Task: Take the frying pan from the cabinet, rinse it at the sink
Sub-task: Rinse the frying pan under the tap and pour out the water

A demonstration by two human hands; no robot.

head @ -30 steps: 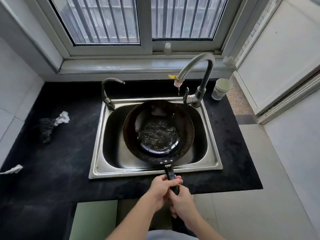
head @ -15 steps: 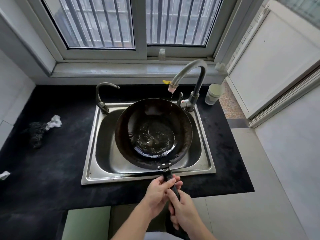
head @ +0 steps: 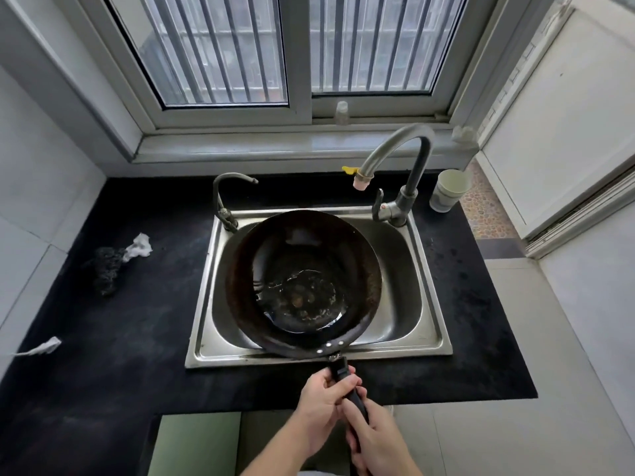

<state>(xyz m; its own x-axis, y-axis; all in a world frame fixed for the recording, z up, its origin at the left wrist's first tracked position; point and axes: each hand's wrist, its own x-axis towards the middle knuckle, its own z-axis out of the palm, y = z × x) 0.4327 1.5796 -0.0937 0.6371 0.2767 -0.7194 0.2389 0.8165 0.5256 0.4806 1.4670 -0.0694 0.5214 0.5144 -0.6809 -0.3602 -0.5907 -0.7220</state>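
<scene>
A dark round frying pan (head: 302, 280) hangs over the steel sink (head: 429, 345), tilted down to the left, with a little water pooled in its bottom. Its black handle (head: 340, 371) points toward me over the sink's front rim. My left hand (head: 321, 403) grips the handle near the pan. My right hand (head: 372, 438) grips the handle's end just behind it. The tall curved faucet (head: 395, 149) arches over the sink's back right; no water stream shows at its spout.
A smaller second tap (head: 223, 201) stands at the sink's back left. A white cup (head: 448, 190) sits on the black counter (head: 103, 338) at the right. A dark scrubber (head: 108, 266) and crumpled paper (head: 139, 245) lie on the left. A window is behind.
The pan has tipped and shifted left, and its water has slid toward the lower left. The drip from the faucet has stopped. Both hands stay on the handle.
</scene>
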